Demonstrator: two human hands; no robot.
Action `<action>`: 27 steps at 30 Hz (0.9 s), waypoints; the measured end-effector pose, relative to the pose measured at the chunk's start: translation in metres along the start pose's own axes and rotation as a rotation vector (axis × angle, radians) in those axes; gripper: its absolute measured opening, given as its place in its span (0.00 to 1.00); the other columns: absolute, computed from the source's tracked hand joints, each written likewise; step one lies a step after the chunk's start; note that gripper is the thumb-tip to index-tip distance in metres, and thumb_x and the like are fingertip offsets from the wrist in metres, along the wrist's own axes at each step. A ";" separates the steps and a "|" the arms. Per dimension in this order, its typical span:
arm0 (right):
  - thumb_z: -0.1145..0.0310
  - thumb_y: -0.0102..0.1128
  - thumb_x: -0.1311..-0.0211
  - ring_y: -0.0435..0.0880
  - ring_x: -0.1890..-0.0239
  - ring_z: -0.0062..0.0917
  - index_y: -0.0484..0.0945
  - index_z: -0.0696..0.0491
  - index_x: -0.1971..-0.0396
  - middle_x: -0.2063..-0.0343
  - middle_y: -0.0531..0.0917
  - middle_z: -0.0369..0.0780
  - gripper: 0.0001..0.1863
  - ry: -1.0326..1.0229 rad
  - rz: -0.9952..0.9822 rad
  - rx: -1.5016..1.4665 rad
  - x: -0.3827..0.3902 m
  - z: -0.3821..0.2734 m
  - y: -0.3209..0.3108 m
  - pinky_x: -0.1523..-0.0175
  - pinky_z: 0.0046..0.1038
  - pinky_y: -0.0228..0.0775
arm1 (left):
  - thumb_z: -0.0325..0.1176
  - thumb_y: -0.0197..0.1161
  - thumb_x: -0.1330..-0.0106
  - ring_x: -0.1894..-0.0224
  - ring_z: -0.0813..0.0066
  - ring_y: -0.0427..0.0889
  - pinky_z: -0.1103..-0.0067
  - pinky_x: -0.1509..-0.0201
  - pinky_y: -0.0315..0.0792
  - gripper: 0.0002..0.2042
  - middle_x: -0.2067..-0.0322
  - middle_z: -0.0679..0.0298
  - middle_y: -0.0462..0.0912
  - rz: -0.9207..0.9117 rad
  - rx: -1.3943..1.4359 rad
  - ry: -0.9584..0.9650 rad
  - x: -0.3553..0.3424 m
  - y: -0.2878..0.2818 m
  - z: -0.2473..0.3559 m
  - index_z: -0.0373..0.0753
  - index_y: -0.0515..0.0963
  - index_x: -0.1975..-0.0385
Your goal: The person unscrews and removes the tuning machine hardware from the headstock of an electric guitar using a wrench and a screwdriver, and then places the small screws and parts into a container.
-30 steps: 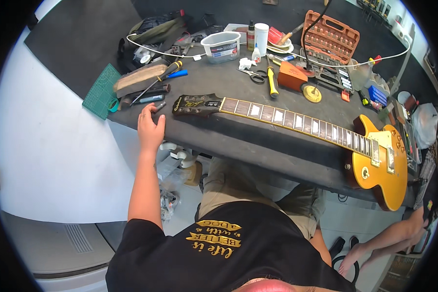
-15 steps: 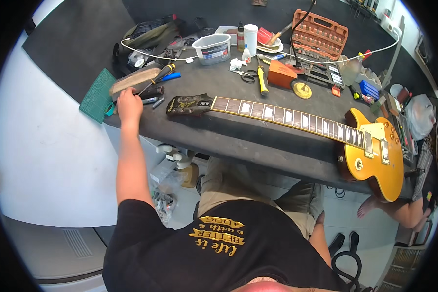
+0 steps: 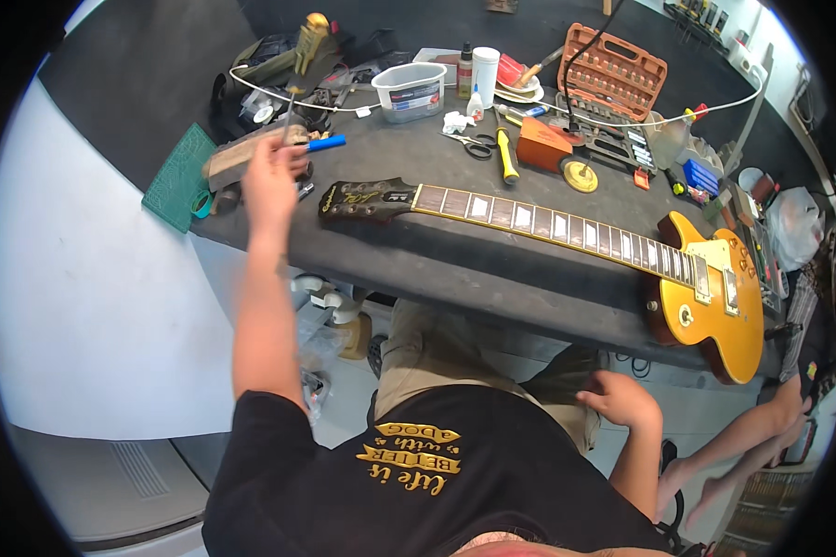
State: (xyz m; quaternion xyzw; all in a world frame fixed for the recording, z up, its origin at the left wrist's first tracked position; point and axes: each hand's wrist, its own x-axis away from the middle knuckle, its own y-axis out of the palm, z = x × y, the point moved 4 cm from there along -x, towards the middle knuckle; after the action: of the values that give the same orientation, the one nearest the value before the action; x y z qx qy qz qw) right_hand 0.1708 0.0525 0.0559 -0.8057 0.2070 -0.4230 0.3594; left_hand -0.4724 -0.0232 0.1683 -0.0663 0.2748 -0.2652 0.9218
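Observation:
My left hand [image 3: 271, 172] is closed on the thin metal shank of a screwdriver [image 3: 311, 46], whose yellow-and-black handle rises above it, smeared by motion. It is over a wooden block [image 3: 232, 162], near a blue pen-like tool [image 3: 326, 142]. A gold electric guitar [image 3: 729, 330] lies across the workbench, its dark headstock [image 3: 353, 200] to the right of my left hand. My right hand [image 3: 618, 399] is below the bench edge near my lap, fingers loosely bent and apart, with nothing visible in them.
A green mat [image 3: 172, 176] overhangs the bench's left end. Behind the guitar are a plastic tub [image 3: 407, 96], scissors [image 3: 474, 144], a yellow-handled tool [image 3: 506, 158], an orange box [image 3: 541, 141] and a socket case [image 3: 613, 70]. A co-worker's bare legs [image 3: 734, 432] are at lower right.
My left hand moved from beside the headstock to the screwdriver, which it has lifted and swung upright. My right hand has risen into clearer view beside my lap.

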 end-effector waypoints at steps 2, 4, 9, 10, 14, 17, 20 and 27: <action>0.56 0.74 0.31 0.91 0.56 0.45 0.82 0.59 0.55 0.60 0.90 0.51 0.20 -0.410 -0.007 -0.229 -0.002 -0.079 -0.034 0.50 0.41 0.82 | 0.32 0.54 0.13 0.51 0.67 0.92 0.72 0.40 0.80 0.07 0.54 0.55 0.93 -0.145 0.427 0.039 0.023 0.045 0.013 0.36 0.75 0.47; 0.61 0.73 0.30 0.91 0.57 0.39 0.82 0.58 0.58 0.63 0.89 0.48 0.15 -0.644 -0.014 -0.239 -0.006 -0.134 -0.062 0.53 0.40 0.82 | 0.32 0.55 0.13 0.54 0.74 0.87 0.74 0.45 0.78 0.03 0.56 0.59 0.92 -0.258 0.570 0.048 0.042 0.088 0.031 0.43 0.74 0.52; 0.63 0.72 0.31 0.90 0.60 0.41 0.82 0.56 0.59 0.64 0.87 0.46 0.13 -0.707 0.008 -0.233 -0.035 -0.208 -0.088 0.54 0.40 0.81 | 0.29 0.62 0.17 0.55 0.72 0.88 0.74 0.48 0.84 0.03 0.59 0.60 0.90 -0.441 0.766 -0.007 0.055 0.114 0.036 0.40 0.77 0.52; 0.63 0.72 0.32 0.89 0.61 0.41 0.82 0.56 0.59 0.66 0.87 0.46 0.12 -0.817 0.082 -0.164 -0.035 -0.220 -0.094 0.55 0.40 0.81 | 0.29 0.63 0.18 0.56 0.73 0.89 0.75 0.49 0.84 0.03 0.60 0.61 0.90 -0.446 0.760 -0.012 0.055 0.114 0.034 0.39 0.77 0.52; 0.67 0.75 0.34 0.87 0.67 0.34 0.84 0.56 0.60 0.69 0.86 0.40 0.10 -0.964 0.116 -0.085 -0.038 -0.259 -0.134 0.58 0.35 0.79 | 0.29 0.65 0.19 0.57 0.74 0.89 0.76 0.51 0.85 0.04 0.61 0.62 0.89 -0.485 0.708 -0.038 0.059 0.115 0.037 0.38 0.78 0.52; 0.76 0.72 0.39 0.85 0.70 0.29 0.84 0.55 0.64 0.74 0.83 0.38 0.06 -1.019 0.322 -0.046 -0.037 -0.296 -0.176 0.60 0.32 0.77 | 0.29 0.66 0.19 0.58 0.76 0.89 0.77 0.52 0.85 0.04 0.61 0.63 0.89 -0.474 0.668 -0.055 0.061 0.116 0.036 0.38 0.79 0.53; 0.70 0.72 0.35 0.81 0.75 0.26 0.84 0.56 0.65 0.77 0.83 0.38 0.07 -1.138 0.588 -0.069 -0.044 -0.340 -0.221 0.65 0.30 0.75 | 0.30 0.66 0.19 0.58 0.77 0.89 0.77 0.52 0.85 0.05 0.61 0.65 0.89 -0.509 0.677 -0.061 0.060 0.119 0.035 0.38 0.79 0.52; 0.54 0.63 0.31 0.93 0.59 0.50 0.89 0.62 0.65 0.66 0.90 0.58 0.22 -0.966 0.793 0.196 -0.066 -0.457 -0.277 0.49 0.46 0.84 | 0.30 0.65 0.19 0.57 0.78 0.89 0.78 0.50 0.85 0.05 0.62 0.67 0.90 -0.518 0.647 -0.057 0.061 0.118 0.036 0.37 0.81 0.51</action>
State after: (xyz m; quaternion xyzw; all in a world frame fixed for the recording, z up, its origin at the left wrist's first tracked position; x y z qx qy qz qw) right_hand -0.2376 0.0916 0.4050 -0.7311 0.2647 0.1367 0.6138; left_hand -0.3567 0.0444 0.1383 0.1524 0.1258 -0.5590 0.8053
